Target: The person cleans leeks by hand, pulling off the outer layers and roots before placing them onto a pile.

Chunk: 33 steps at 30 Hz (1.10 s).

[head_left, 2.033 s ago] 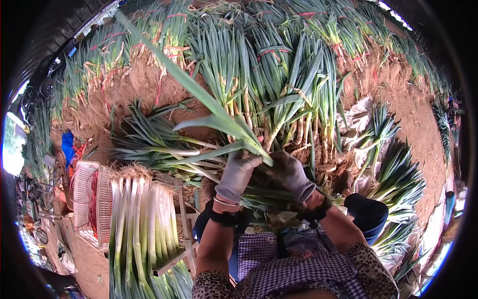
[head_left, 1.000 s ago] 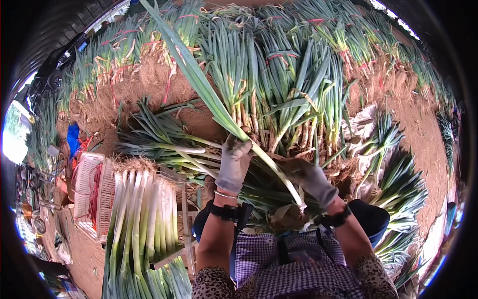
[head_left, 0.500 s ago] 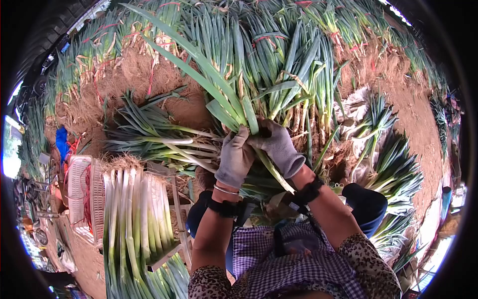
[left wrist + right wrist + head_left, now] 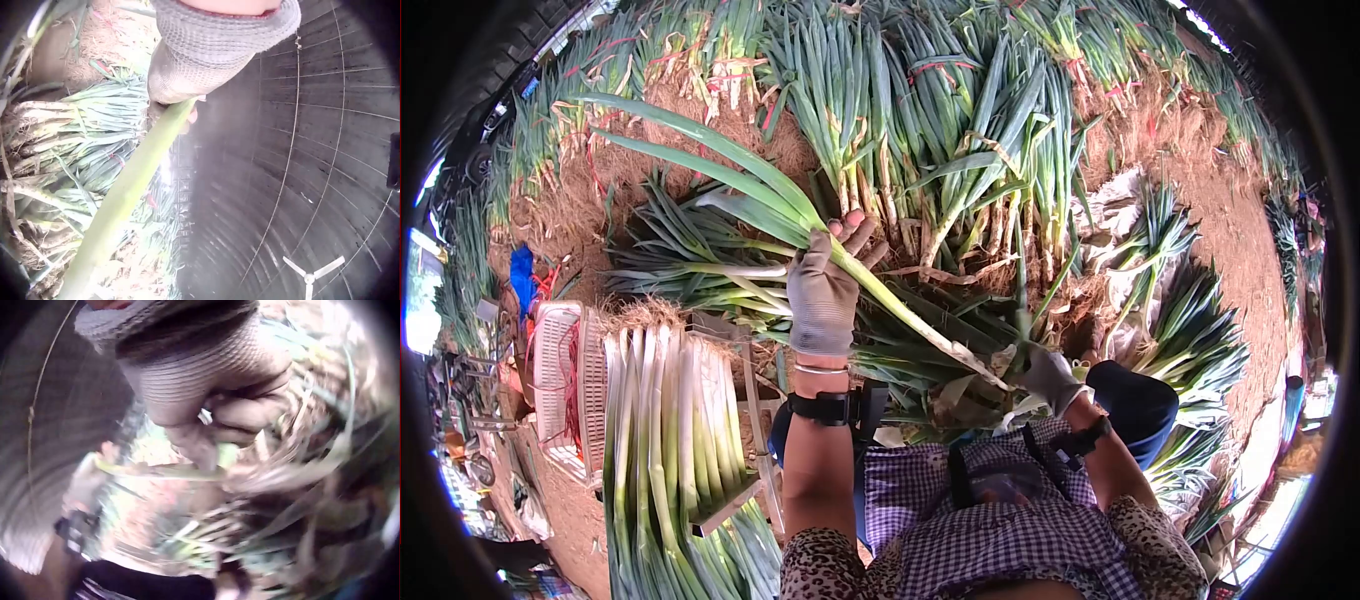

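Note:
My gloved left hand [image 4: 822, 300] grips a long green onion [image 4: 910, 318] partway up its stalk. Its leaves fan out to the upper left, and the pale root end slants down to the right. In the left wrist view the green stalk [image 4: 134, 172] runs out from under the glove. Beside the root end is my gloved right hand [image 4: 1048, 380], blurred in the head view. The right wrist view shows its fingers bent, pinching a green outer leaf [image 4: 228, 456] that trails as a pale strip.
Trimmed green onions [image 4: 665, 420] lie stacked on a rack at left, beside a white plastic basket [image 4: 568, 375]. Loose onions [image 4: 700, 265] lie behind the left hand. Tied bundles [image 4: 940, 90] line the back; more onions [image 4: 1190, 370] lie at right.
Both hands were together at the leaf base half a second ago. Now the left hand has moved left with the onion, and the right hand has moved down and right to the root end.

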{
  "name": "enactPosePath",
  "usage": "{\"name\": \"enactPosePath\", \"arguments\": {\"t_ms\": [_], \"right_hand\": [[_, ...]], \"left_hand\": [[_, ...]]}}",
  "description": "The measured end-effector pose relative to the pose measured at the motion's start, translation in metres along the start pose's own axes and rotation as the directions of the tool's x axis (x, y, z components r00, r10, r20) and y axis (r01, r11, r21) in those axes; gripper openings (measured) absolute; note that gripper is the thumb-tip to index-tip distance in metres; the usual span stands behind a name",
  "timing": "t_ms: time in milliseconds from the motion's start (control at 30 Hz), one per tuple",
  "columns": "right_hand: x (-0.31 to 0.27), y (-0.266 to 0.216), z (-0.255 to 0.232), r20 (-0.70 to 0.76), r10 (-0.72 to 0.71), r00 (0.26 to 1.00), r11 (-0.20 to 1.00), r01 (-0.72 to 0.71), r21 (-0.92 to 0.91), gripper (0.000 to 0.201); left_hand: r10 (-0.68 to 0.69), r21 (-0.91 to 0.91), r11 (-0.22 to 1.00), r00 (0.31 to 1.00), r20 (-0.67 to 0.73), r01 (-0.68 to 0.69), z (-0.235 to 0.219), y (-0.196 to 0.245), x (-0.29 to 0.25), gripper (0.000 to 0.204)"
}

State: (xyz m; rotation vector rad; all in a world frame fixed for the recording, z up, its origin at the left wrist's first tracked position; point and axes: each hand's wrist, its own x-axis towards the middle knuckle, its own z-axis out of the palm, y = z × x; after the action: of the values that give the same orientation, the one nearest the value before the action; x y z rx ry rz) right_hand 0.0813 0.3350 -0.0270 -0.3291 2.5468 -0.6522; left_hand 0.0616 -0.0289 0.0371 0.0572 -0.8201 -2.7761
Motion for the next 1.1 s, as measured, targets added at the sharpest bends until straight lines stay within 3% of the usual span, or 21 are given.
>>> {"name": "enactPosePath", "arguments": {"t_ms": [100,133,267,367,467,567,667,767,867,967,1100], "right_hand": [[-0.007,-0.066,-0.033,-0.068,0.053,0.996,0.986,-0.042,0.163,0.045],[-0.002,-0.080,-0.031,-0.223,-0.160,0.962,0.971,0.194,0.141,0.046],[0.025,-0.152,-0.034,-0.288,-0.426,0.858,0.881,0.466,0.085,0.032],[0.040,-0.167,-0.034,-0.162,-0.445,0.881,0.893,0.450,-0.006,0.030],[0.037,-0.173,-0.024,-0.368,-0.500,0.784,0.866,0.467,-0.180,0.028],[0.038,-0.178,-0.027,-0.270,-0.497,0.825,0.863,0.503,-0.052,0.026],[0.038,-0.176,-0.027,-0.198,-0.536,0.820,0.842,0.535,-0.066,0.024],[0.036,-0.175,-0.024,-0.222,-0.541,0.811,0.841,0.516,-0.166,0.024],[0.038,-0.171,-0.020,-0.273,-0.522,0.808,0.850,0.518,-0.094,0.023],[0.032,-0.181,-0.031,-0.331,-0.494,0.804,0.819,0.559,0.134,0.021],[0.037,-0.186,-0.037,-0.361,-0.530,0.767,0.814,0.580,0.037,0.020]], "left_hand": [[0.022,0.013,1.000,0.999,0.036,-0.023,0.005,-0.003,0.001,0.026],[0.010,-0.002,1.000,0.998,0.057,-0.010,0.007,-0.006,0.001,0.025],[-0.001,-0.074,0.997,0.992,0.124,0.011,0.017,-0.008,0.002,0.024],[0.021,-0.090,0.996,0.991,0.134,-0.009,0.020,-0.006,0.000,0.025],[0.009,-0.065,0.998,0.988,0.154,0.001,0.021,-0.006,0.002,0.025],[0.017,-0.073,0.997,0.988,0.155,-0.006,0.026,-0.013,-0.002,0.026],[-0.007,-0.089,0.996,0.982,0.188,0.024,0.024,-0.016,-0.003,0.026],[-0.027,-0.090,0.995,0.981,0.190,0.045,0.024,-0.018,-0.004,0.027],[-0.038,-0.082,0.995,0.980,0.198,0.055,0.025,-0.019,-0.006,0.028],[-0.026,-0.081,0.996,0.982,0.188,0.042,0.027,-0.018,-0.006,0.030],[-0.052,-0.068,0.995,0.977,0.206,0.068,0.034,-0.023,-0.008,0.029]]}}
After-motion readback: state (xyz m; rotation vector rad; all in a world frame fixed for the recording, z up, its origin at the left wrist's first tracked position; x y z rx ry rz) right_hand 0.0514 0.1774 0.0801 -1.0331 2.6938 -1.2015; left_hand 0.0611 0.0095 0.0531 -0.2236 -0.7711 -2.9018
